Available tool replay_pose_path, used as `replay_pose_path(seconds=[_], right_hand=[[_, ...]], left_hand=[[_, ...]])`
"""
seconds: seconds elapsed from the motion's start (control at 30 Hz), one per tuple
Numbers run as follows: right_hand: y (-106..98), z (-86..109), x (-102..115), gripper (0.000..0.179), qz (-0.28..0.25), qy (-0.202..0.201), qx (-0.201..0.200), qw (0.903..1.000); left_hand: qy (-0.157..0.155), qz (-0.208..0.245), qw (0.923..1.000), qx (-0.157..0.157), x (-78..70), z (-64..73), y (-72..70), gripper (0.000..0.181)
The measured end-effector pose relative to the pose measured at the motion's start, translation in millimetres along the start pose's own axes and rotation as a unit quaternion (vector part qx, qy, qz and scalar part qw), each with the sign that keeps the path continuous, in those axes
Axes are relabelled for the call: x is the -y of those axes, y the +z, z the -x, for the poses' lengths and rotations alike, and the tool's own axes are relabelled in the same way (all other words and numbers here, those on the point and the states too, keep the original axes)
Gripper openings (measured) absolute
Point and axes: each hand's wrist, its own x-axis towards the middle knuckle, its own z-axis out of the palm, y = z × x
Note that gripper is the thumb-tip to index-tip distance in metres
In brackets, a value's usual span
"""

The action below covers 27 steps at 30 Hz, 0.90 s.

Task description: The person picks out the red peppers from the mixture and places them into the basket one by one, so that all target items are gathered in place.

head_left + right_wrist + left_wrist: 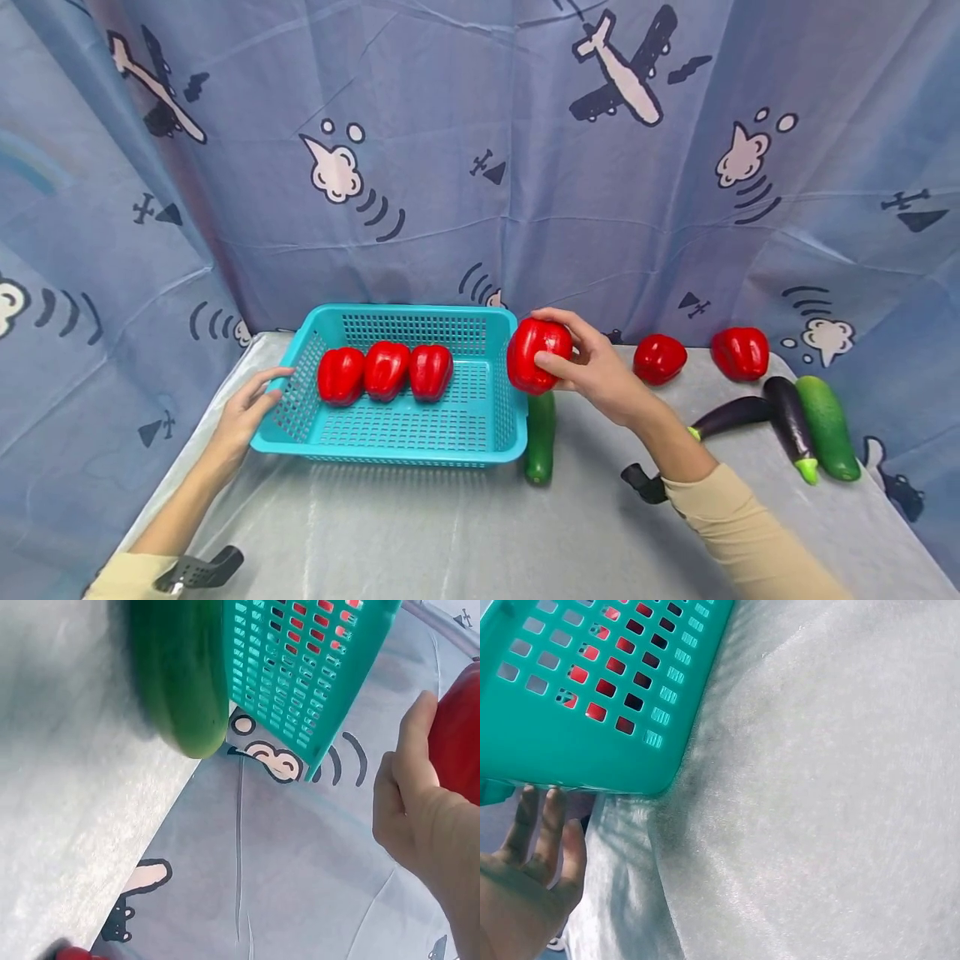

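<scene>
My right hand (600,367) grips a shiny red bell pepper (537,355), thumb on its near side and fingers round the back. That pepper is raised at the right rim of a turquoise plastic basket (420,457); in the right wrist view only part of the pepper (461,735) shows. Three more red bell peppers, the middle one (387,371) among them, lie in a row inside the basket, towards its left. My left hand (242,414) is at the basket's left end, and in the left wrist view its nearly straight fingers (549,825) touch the basket's end.
A green cucumber (539,440) lies against the basket's right side. Further right on the grey cloth are two red peppers (660,359) (740,353), two eggplants (787,417) (731,416) and a second cucumber (827,427). A patterned curtain (450,150) hangs behind the table.
</scene>
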Motion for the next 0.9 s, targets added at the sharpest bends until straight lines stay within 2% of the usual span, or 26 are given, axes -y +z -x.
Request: replay_pose_path(seconds=[0.13,0.27,0.47,0.67,0.9], right_hand=[[5,-1.5,2,0.082,0.025,-0.01,0.006,0.9996],[13,-8.1,11,0.083,0.032,-0.009,0.008,0.9994],[32,-25.0,24,0.079,0.007,-0.012,0.007,0.9999],[55,-45.4,30,0.072,0.0,-0.043,0.032,0.9986],[79,-65.6,37,0.067,-0.047,-0.038,0.079,0.995]], left_hand=[[-0.002,0.003,1.0,0.003,0.2,0.3,0.2,0.038],[-0.006,0.003,1.0,0.001,0.4,0.0,-0.3,0.038],[-0.007,0.001,1.0,0.0,0.8,-1.2,-1.4,0.038],[-0.012,-0.001,0.9999,0.001,1.1,0.0,-1.6,0.039],[-0.03,-0.011,0.9995,-0.001,-1.8,-1.1,-1.3,0.04]])
